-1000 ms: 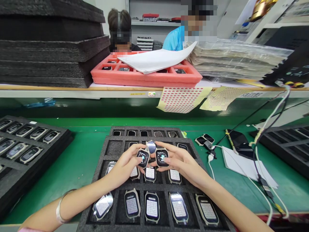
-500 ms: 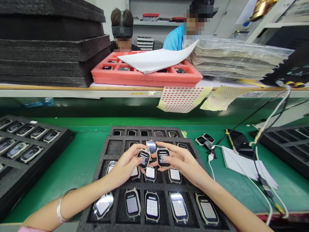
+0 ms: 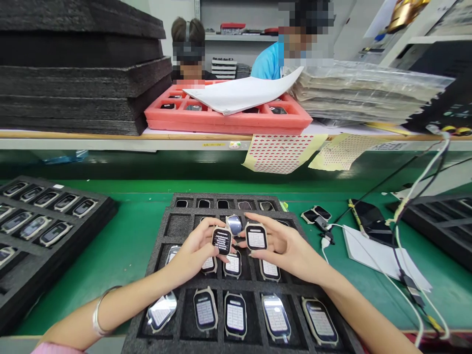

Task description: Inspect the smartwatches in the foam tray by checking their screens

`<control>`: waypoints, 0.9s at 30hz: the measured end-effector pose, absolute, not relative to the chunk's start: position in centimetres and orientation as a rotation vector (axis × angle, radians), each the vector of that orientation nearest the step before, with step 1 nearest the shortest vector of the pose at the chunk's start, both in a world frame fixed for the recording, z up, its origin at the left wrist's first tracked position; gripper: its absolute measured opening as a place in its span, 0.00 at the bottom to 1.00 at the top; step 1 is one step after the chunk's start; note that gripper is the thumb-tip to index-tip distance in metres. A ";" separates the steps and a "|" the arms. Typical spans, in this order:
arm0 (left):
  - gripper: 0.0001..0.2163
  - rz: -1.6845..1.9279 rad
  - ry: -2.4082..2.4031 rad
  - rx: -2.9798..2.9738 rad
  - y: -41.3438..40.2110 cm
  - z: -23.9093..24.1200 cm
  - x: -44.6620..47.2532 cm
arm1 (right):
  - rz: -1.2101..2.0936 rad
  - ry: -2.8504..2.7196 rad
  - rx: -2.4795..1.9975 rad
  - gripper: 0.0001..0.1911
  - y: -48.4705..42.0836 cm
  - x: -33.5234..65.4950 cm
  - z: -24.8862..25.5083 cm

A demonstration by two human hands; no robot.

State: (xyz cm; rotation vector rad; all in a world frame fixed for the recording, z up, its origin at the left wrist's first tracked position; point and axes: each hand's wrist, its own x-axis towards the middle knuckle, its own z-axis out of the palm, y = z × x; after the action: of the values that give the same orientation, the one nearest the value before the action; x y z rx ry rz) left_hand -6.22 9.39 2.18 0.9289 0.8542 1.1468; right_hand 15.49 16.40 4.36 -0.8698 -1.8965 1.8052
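My left hand (image 3: pixel 199 246) grips a smartwatch without a strap (image 3: pixel 221 241), its dark screen showing lines of white text. Just to the right, my right hand (image 3: pixel 280 246) holds a second smartwatch (image 3: pixel 255 238) by its edges, with a white grid of boxes lit on its screen. Both watches are above a black foam tray (image 3: pixel 177 227) whose compartments hold several more watches. Between and behind the two held ones a watch with a reflective face (image 3: pixel 234 225) shows. In the front row lies a watch (image 3: pixel 235 314) with a similar white grid.
Another foam tray of watches (image 3: pixel 61 201) lies on the left. On the right are two small watches (image 3: pixel 316 214), cables (image 3: pixel 398 221), a phone-like black device (image 3: pixel 370 221) and white paper (image 3: pixel 387 260). A shelf above carries a red foam tray (image 3: pixel 228 123). Two people sit beyond it.
The right-hand watch's screen has gone from text lines to a white grid. My right thumb has moved off its screen to its lower edge. The view has shifted slightly.
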 end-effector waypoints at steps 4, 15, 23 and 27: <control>0.15 1.155 0.811 0.931 9.4 2.2 -6.3 | 1.066 -2.391 -1.049 0.25 18.1 17.0 4.4; 0.14 1.116 0.840 0.948 9.3 2.3 -6.0 | 0.371 -2.809 -0.845 0.18 20.9 18.2 3.9; 0.14 1.127 0.856 0.919 9.5 2.3 -6.2 | 0.449 -2.749 -0.795 0.21 20.4 17.1 4.4; 0.14 1.130 0.857 0.929 9.4 2.4 -6.1 | 0.467 -2.765 -0.714 0.18 20.0 15.8 4.8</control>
State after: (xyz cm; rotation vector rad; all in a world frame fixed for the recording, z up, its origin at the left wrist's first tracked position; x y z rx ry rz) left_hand -6.14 9.38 2.37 0.9293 0.8573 1.1300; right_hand 15.77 20.01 4.84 -0.7136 -2.7648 0.4668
